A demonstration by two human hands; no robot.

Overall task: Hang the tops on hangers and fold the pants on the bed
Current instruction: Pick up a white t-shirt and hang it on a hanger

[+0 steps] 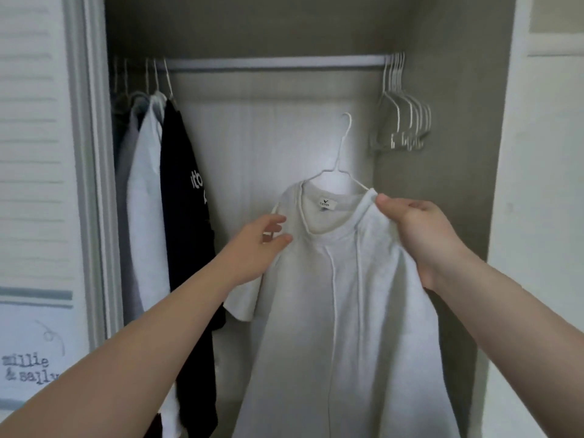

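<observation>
A pale grey T-shirt (344, 295) hangs on a white wire hanger (343, 147) held up in front of the open closet, below the rod (275, 63). My right hand (420, 235) grips the shirt's right shoulder with the hanger under it. At the shirt's left shoulder, my left hand (264, 238) touches the fabric with relaxed fingers. The hanger's hook is free, well under the rod. No pants or bed are in view.
A black top (186, 216), a white top (148, 200) and greyer clothes hang at the rod's left end. Several empty white hangers (404, 121) are bunched at the right end. A louvred door (34, 169) stands on the left, a white door frame on the right.
</observation>
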